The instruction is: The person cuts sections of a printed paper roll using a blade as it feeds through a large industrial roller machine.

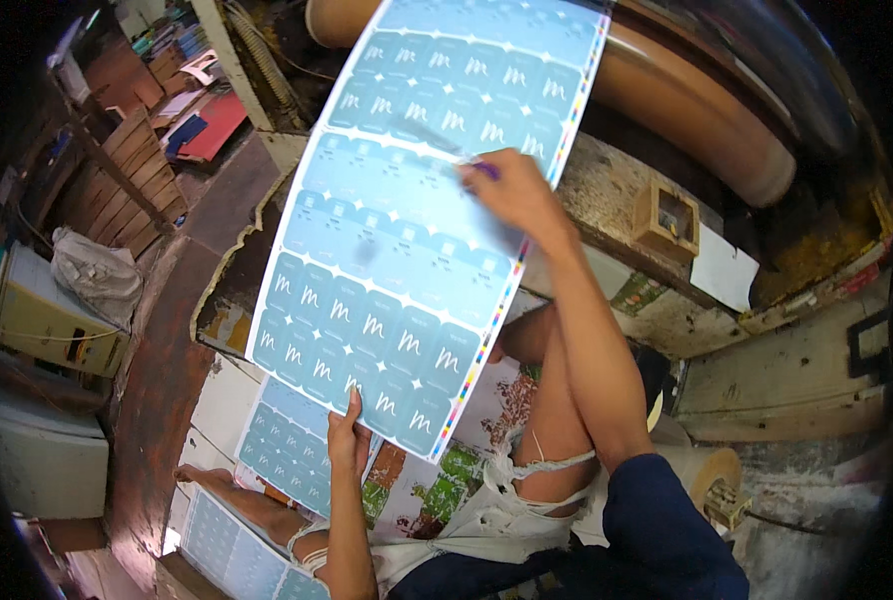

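A long printed sheet (387,310), blue and teal with rows of card-like panels, stretches from the rollers down toward my lap. My left hand (350,440) is closed on its lower edge, thumb on top and the other fingers mostly hidden beneath. Over the middle of the sheet is my right hand (517,195), closed round a small purple-handled tool (486,170). A thin grey streak runs left from that tool, too blurred to tell its kind. Whether it touches the sheet, I cannot tell. Strips of coloured patches line the sheet's right edge.
Large brown rollers (707,110) stand behind the sheet at the upper right. A small wooden box (666,217) and a white paper (724,270) sit on the machine ledge. More printed sheets (282,440) lie below by my legs. Cartons and a bundled bag (97,275) are at the left.
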Action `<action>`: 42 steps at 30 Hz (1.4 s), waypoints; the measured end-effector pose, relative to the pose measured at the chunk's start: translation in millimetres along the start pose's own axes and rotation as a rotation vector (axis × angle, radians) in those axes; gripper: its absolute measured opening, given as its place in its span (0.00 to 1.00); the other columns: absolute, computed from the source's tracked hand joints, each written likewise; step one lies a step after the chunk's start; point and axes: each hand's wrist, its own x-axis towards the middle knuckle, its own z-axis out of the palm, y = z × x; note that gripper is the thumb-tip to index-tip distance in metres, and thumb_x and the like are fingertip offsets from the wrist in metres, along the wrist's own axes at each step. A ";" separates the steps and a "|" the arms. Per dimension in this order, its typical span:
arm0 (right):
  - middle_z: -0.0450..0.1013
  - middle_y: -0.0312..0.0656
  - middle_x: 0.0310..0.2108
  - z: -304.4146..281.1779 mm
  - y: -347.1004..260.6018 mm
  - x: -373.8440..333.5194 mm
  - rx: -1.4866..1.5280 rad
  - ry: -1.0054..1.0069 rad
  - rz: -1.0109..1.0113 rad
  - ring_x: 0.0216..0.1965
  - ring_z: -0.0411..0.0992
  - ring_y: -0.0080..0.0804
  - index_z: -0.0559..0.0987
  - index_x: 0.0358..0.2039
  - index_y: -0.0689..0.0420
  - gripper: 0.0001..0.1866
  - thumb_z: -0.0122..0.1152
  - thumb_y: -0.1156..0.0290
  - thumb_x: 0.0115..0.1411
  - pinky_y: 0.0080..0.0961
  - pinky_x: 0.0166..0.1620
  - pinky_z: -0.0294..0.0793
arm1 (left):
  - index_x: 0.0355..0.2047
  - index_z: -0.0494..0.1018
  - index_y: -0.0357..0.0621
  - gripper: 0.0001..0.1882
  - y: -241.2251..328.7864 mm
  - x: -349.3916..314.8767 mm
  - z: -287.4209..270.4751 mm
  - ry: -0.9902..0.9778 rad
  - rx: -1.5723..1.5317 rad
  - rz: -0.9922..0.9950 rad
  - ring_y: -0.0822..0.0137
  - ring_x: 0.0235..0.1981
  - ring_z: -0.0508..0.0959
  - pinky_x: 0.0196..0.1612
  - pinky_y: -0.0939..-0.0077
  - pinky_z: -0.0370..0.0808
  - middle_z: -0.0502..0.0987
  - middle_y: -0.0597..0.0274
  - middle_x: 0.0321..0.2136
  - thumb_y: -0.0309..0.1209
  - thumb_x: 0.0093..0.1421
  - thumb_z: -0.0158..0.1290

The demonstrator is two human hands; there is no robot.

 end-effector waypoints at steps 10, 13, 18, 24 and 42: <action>0.70 0.49 0.15 -42.5 32.5 4.3 -0.042 0.524 0.206 0.21 0.72 0.42 0.80 0.26 0.62 0.22 0.58 0.52 0.59 0.38 0.29 0.67 | 0.51 0.67 0.36 0.19 -18.1 -24.1 -54.6 0.026 0.131 -0.020 0.69 0.42 0.76 0.43 0.72 0.75 0.74 0.62 0.42 0.34 0.63 0.54; 0.70 0.44 0.15 -51.0 34.0 5.7 0.191 0.623 0.167 0.19 0.72 0.33 0.80 0.31 0.64 0.21 0.56 0.55 0.61 0.33 0.25 0.69 | 0.50 0.67 0.35 0.20 -19.0 -37.8 -58.2 0.062 0.106 0.031 0.70 0.42 0.75 0.43 0.75 0.74 0.75 0.61 0.41 0.33 0.62 0.55; 0.75 0.41 0.23 -64.9 49.8 24.8 0.505 0.625 0.191 0.14 0.70 0.21 0.75 0.46 0.64 0.18 0.50 0.62 0.65 0.17 0.16 0.66 | 0.51 0.67 0.34 0.21 -8.7 -46.2 -64.3 0.087 0.167 0.104 0.71 0.43 0.74 0.49 0.75 0.69 0.74 0.61 0.44 0.32 0.62 0.56; 0.77 0.42 0.25 -131.2 82.6 87.2 0.477 0.669 0.160 0.15 0.70 0.22 0.76 0.46 0.64 0.19 0.51 0.60 0.65 0.18 0.16 0.65 | 0.50 0.67 0.34 0.21 8.4 -59.2 -65.0 0.166 0.421 0.209 0.73 0.42 0.72 0.49 0.76 0.68 0.75 0.63 0.42 0.31 0.61 0.57; 0.71 0.36 0.19 -175.9 169.7 152.0 0.304 0.249 0.121 0.14 0.64 0.18 0.79 0.41 0.60 0.20 0.63 0.56 0.59 0.18 0.19 0.63 | 0.49 0.69 0.33 0.19 50.1 -129.1 -36.6 0.249 0.469 0.210 0.72 0.38 0.75 0.44 0.78 0.71 0.78 0.61 0.39 0.29 0.59 0.57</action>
